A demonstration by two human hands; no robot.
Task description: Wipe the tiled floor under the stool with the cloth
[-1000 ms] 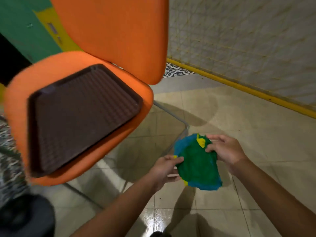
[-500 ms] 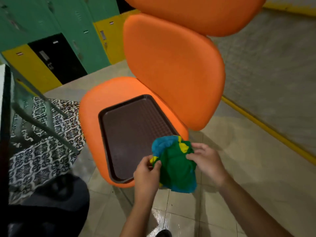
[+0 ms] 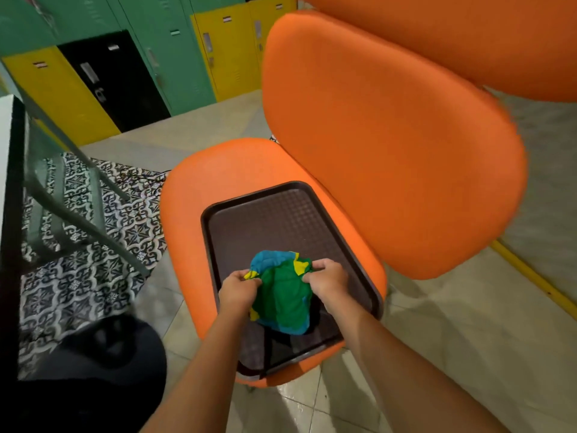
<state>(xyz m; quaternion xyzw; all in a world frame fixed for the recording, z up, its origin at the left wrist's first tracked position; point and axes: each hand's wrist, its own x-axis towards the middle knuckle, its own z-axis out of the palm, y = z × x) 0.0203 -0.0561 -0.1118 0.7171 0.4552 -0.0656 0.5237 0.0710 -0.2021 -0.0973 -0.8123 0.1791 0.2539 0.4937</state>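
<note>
A crumpled green, blue and yellow cloth [image 3: 282,296] hangs between both hands, just above a dark brown tray [image 3: 274,220]. The tray lies on the seat of an orange stool [image 3: 187,220] with a wide orange backrest [image 3: 390,157]. My left hand [image 3: 239,289] pinches the cloth's left edge and my right hand [image 3: 327,281] grips its right edge. Beige floor tiles [image 3: 468,332] surround the stool; the floor under the seat is hidden.
Green, yellow and black lockers [image 3: 150,57] line the far wall. A patterned black-and-white tile patch [image 3: 84,260] and a metal frame [image 3: 62,195] lie to the left. A dark rounded object [image 3: 103,364] sits at lower left. A yellow strip [image 3: 537,282] runs along the right wall.
The view has swung from the floor beside the stool to above its seat. Both hands have carried the cloth from over the floor tiles to over the tray.
</note>
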